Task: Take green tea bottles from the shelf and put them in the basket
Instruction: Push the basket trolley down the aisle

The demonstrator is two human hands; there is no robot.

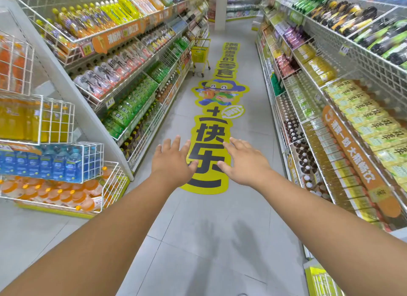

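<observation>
While the fingers (176, 142) of the left hand (172, 161) and right hand (242, 161) are spread and empty, the green tea bottles (130, 106) on the left shelf should be approached first; the basket (200, 55) is parked farther down the aisle.

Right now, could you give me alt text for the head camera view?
Two empty hands, left hand and right hand, reach forward with fingers spread over a shop aisle. Green bottles fill the left shelves; a yellow basket cart stands further down.
</observation>
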